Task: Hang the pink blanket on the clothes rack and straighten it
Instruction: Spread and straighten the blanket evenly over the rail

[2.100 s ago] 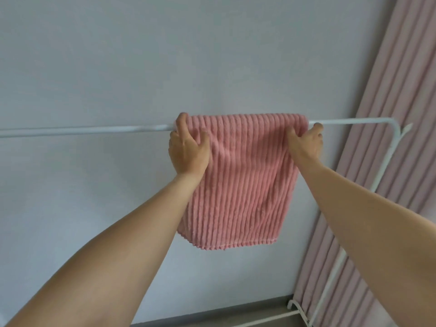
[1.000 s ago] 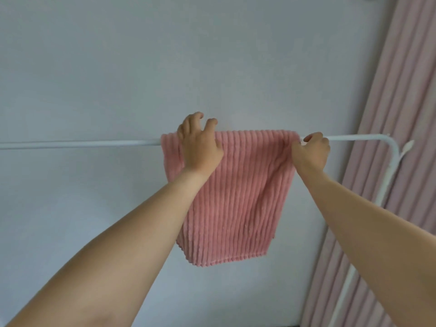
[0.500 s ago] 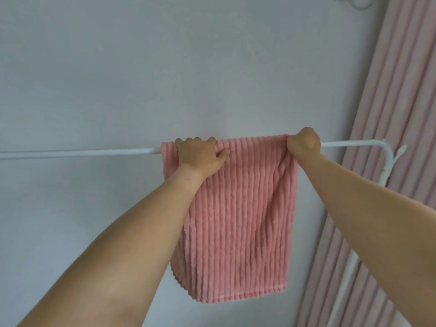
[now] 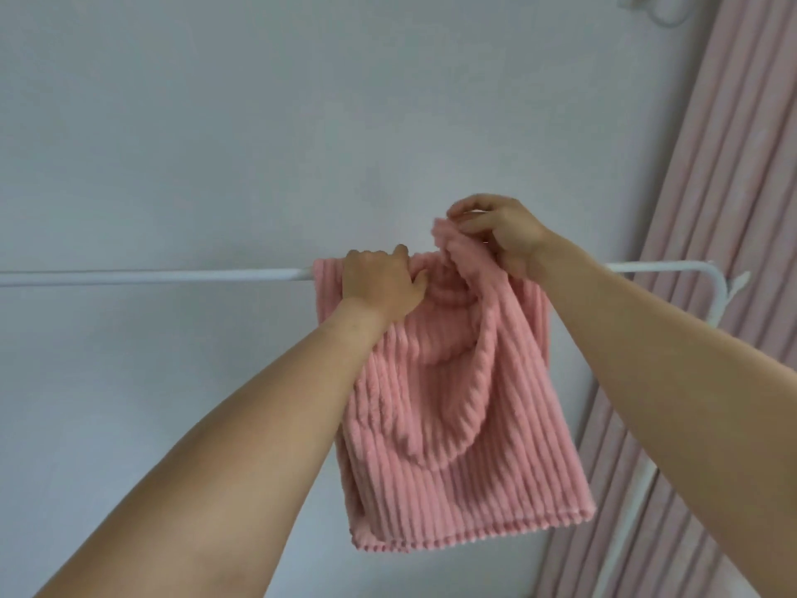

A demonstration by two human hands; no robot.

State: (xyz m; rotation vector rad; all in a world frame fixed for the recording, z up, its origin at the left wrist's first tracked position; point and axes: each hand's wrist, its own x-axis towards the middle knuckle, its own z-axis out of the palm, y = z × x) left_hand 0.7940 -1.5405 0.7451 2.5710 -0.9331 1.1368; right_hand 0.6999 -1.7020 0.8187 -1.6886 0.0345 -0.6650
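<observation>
Fingers (image 4: 463, 228) on unlabelled pink blanket (image 4: 465, 446)

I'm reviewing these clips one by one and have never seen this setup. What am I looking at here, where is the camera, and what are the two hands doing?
There is no machine: a person works with bare hands, filmed by one wide-angle camera worn on the head, so both forearms reach into the picture from below. Ahead is a thin white metal clothes rack rail in front of a plain pale wall, with pleated pink curtains to the right. A ribbed, fluffy pink blanket hangs over the rail. The left hand presses the blanket's top against the rail. The right hand pinches a bunched edge and lifts it above the rail, so a loose fold sags across the front.
</observation>
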